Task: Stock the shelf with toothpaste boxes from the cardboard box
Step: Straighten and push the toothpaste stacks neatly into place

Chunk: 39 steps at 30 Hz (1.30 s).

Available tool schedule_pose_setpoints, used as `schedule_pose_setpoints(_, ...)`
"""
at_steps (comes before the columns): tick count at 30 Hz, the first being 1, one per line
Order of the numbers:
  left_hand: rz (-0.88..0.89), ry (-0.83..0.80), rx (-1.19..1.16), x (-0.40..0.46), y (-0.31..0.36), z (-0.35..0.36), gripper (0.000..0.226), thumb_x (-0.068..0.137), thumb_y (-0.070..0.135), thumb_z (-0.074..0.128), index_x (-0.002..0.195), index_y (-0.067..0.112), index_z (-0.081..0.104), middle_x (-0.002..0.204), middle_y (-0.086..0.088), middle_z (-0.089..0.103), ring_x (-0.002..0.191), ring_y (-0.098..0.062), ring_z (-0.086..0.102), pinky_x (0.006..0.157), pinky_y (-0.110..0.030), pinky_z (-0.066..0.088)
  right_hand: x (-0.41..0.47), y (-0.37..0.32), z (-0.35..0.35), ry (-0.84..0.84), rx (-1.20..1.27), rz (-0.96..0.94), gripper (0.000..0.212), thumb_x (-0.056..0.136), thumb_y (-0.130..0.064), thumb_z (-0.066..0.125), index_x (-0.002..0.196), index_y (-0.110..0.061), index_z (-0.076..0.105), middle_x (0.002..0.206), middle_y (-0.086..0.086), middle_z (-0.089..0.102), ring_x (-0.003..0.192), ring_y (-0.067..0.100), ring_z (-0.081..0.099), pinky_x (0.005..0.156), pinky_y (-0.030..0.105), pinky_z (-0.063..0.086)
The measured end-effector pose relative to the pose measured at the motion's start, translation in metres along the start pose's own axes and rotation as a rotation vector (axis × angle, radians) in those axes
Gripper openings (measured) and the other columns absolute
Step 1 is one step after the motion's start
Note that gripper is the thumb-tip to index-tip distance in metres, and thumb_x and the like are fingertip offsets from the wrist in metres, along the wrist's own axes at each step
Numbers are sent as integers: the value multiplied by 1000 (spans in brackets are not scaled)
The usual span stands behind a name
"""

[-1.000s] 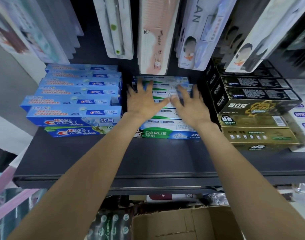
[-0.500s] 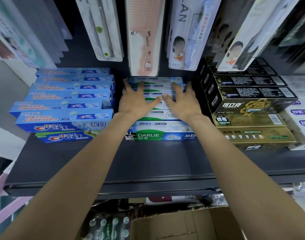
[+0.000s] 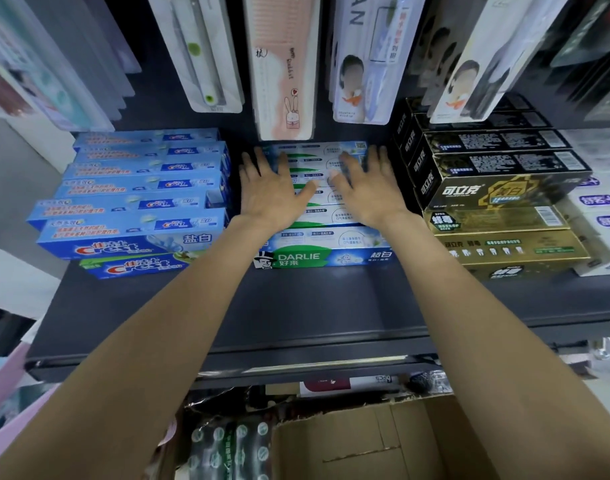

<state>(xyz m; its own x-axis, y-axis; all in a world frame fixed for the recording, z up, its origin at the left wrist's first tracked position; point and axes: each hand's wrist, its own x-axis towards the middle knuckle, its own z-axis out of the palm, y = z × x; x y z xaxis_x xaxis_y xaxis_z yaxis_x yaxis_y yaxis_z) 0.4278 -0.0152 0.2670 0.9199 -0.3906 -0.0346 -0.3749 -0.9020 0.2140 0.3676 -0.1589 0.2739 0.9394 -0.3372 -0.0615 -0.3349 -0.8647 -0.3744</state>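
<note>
A row of white-green-blue Darlie toothpaste boxes [image 3: 326, 249] lies flat on the dark shelf [image 3: 296, 306], running back toward the rear panel. My left hand [image 3: 270, 194] rests flat on top of the row's left side, fingers straight and spread. On the right side of the same row lies my right hand [image 3: 367, 190], equally flat, thumbs nearly meeting in the middle. Neither hand grips a box. The brown cardboard box [image 3: 376, 441] stands open below the shelf's front edge, between my forearms.
Blue Crest boxes [image 3: 130, 233] are stacked left of the Darlie row; black and gold boxes [image 3: 497, 202] stand right of it. Hanging toothbrush and comb packs [image 3: 284, 67] dangle just above the rear boxes. Green wrapped packs [image 3: 227, 448] sit beside the cardboard box.
Both hands have stayed flat on the Darlie row while sliding slightly farther back on it. The view has shifted a little.
</note>
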Motion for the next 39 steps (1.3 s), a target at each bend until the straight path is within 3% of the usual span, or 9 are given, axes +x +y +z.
schedule_pose_setpoints(5, 205, 143, -203, -74, -9, -10, 67, 92, 58, 37, 149, 25, 22, 159, -7, 7, 146, -30, -1, 119, -41, 4, -102, 10, 10, 251, 51, -138, 54, 92, -19, 52, 141, -4, 38, 149, 25, 28, 140, 38, 25, 115, 44, 24)
schedule_pose_setpoints(7, 293, 117, -94, -95, -17, -5, 74, 88, 62, 43, 150, 28, 20, 160, -5, 6, 146, -32, -2, 119, -43, 4, -132, 16, 26, 327, 2, -119, 51, 86, -11, 58, 135, -2, 46, 143, 25, 38, 134, 41, 34, 111, 47, 32)
schedule_pose_setpoints(10, 261, 39, 106, -97, -21, 10, 80, 87, 65, 38, 151, 29, 9, 160, -9, -3, 144, -40, -6, 118, -48, 3, -139, 19, 44, 352, -30, -69, 49, 85, -4, 59, 133, -3, 49, 141, 25, 42, 131, 42, 39, 107, 47, 36)
schedule_pose_setpoints(15, 196, 32, 127, -90, -17, 18, 77, 88, 64, 39, 151, 32, 8, 159, -10, -9, 141, -50, -4, 116, -52, -1, -125, 16, 42, 330, 35, -32, 48, 92, -5, 51, 139, -6, 43, 149, 22, 32, 138, 37, 31, 106, 43, 37)
schedule_pose_setpoints(19, 186, 20, -5, -87, -18, 13, 81, 82, 62, 53, 149, 35, 16, 160, -6, -5, 142, -46, -3, 117, -50, 0, -114, 15, 31, 328, -3, -61, 42, 95, -21, 49, 135, -8, 48, 147, 26, 32, 134, 42, 33, 107, 47, 35)
schedule_pose_setpoints(25, 104, -148, -166, -66, -15, -1, 116, 58, 68, 73, 149, 40, 7, 159, 3, -11, 144, -39, -8, 117, -50, 0, -58, 1, 7, 145, 28, -42, 51, 100, -31, 32, 149, -22, 22, 158, 19, 3, 145, 33, 8, 114, 40, 17)
schedule_pose_setpoints(29, 76, -187, -164, -60, -10, -2, 122, 57, 67, 75, 150, 37, 3, 159, 4, -14, 143, -39, -8, 115, -55, 9, -38, 4, 8, 1, 67, 36, 55, 100, -45, 28, 150, -27, 16, 158, 16, -2, 145, 32, 10, 111, 41, 23)
schedule_pose_setpoints(33, 94, -209, -142, -60, -9, -4, 121, 61, 64, 75, 151, 34, 1, 158, 3, -17, 143, -37, -11, 112, -57, 15, -38, 6, 10, 31, 77, 27, 54, 100, -43, 30, 150, -27, 19, 158, 15, 0, 144, 32, 12, 110, 41, 25)
schedule_pose_setpoints(39, 131, -208, -155, -54, -13, -2, 125, 56, 67, 76, 151, 34, 1, 158, -1, -20, 141, -36, -23, 115, -52, 3, -39, 5, 11, 61, 32, 31, 53, 99, -41, 32, 149, -26, 22, 158, 14, 5, 142, 31, 17, 105, 41, 31)
